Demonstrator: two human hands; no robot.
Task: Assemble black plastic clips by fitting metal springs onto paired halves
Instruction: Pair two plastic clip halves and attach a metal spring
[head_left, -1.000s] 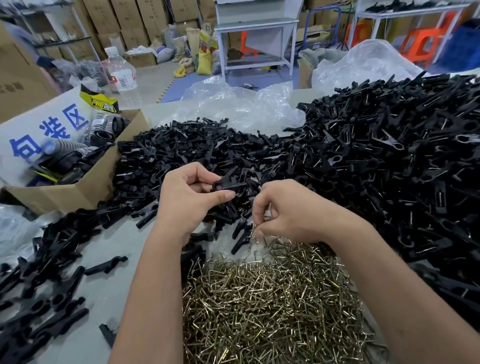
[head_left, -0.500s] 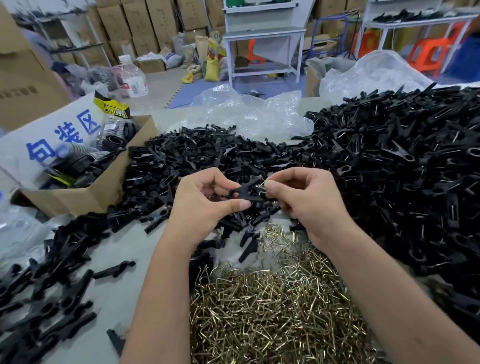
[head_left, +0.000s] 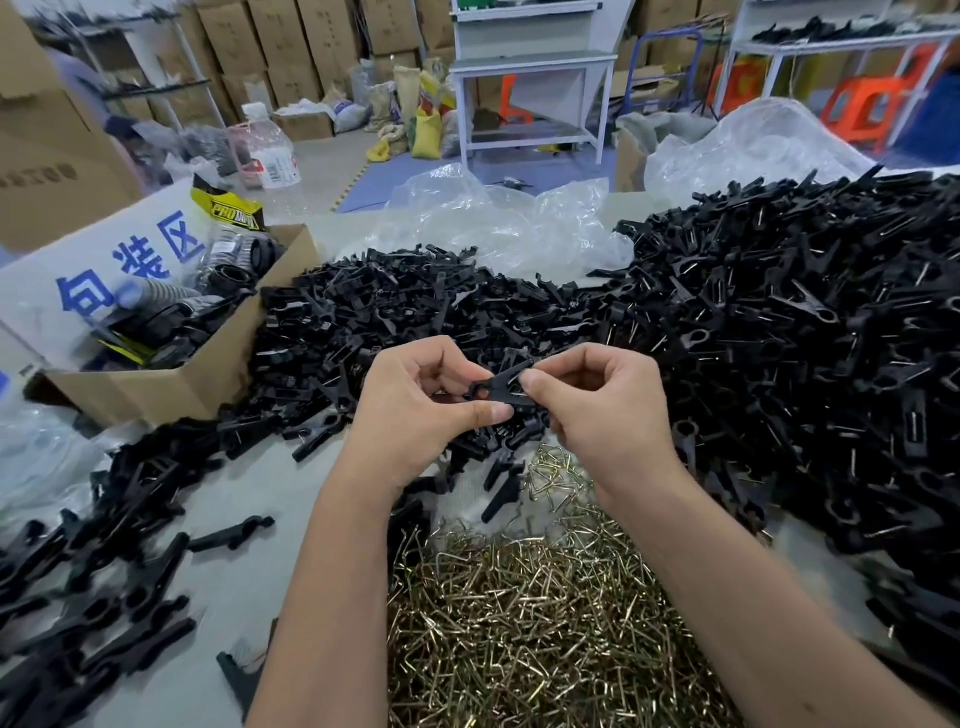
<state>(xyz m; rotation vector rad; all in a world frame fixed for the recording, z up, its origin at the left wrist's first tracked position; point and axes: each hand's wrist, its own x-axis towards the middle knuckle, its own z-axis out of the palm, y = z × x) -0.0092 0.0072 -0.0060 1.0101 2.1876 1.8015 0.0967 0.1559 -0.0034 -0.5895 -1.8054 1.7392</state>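
Clip halves (head_left: 500, 388), black and paired, sit pinched between the left hand (head_left: 415, 410) and right hand (head_left: 605, 410) above the heap of brass springs (head_left: 545, 623).

Black clips, brassy springs

Clip halves (head_left: 395, 312) are coloured black, springs (head_left: 545, 623) gold-toned; blue characters are printed on a white sign (head_left: 104, 265).

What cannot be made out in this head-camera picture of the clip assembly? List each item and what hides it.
- Spring in the held clip: covered by the right hand fingertips; seating unclear.
- Left hand fingers: curled behind the clip.
- Water bottle label: blurred.
- Spring pile: cut off by the bottom edge.
- Cardboard box contents: dark, jumbled.
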